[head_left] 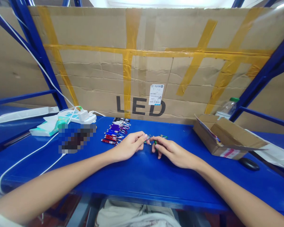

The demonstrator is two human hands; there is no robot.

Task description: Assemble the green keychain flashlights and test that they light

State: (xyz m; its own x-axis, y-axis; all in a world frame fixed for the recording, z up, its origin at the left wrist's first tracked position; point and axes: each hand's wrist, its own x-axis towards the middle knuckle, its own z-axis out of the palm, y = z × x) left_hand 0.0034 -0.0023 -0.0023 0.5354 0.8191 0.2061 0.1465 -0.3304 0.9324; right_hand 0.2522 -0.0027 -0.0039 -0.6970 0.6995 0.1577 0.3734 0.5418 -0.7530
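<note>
My left hand (132,147) is closed in a pinch on a small silvery, see-through piece (149,137), too small to name surely. Close beside it, my right hand (172,152) has curled fingers around a small shiny green piece (155,143), mostly hidden by them. The fingertips of both hands nearly meet over the blue table. Another green piece (163,136) lies just behind my right hand. To the left of my left hand, several pen-sized metal keychain flashlights (111,137) with carabiner clips lie in a row, in red, blue, purple, silver and black.
An open cardboard box (217,134) stands at right, with a black computer mouse (249,164) before it and a green-capped bottle (228,107) behind. At left are a power strip (90,118), white cables and a tissue pack (44,126). Large cardboard (97,72) walls the back.
</note>
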